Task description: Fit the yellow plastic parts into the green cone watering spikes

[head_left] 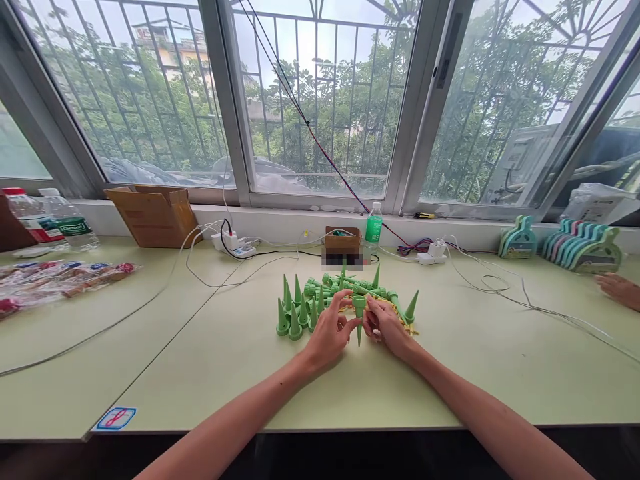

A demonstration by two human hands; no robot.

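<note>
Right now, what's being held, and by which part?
A green spike, tip down. The left hand holds its tapered body; the right hand is at its wide upper end, grip unclear.

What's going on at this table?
A person holds a green spike point down in the left hand, with the right hand close at its wide end. To the left, finished-looking upright spikes stand on the table. Behind the hands lies a heap of green parts. Another person's hand is at far right.
</note>
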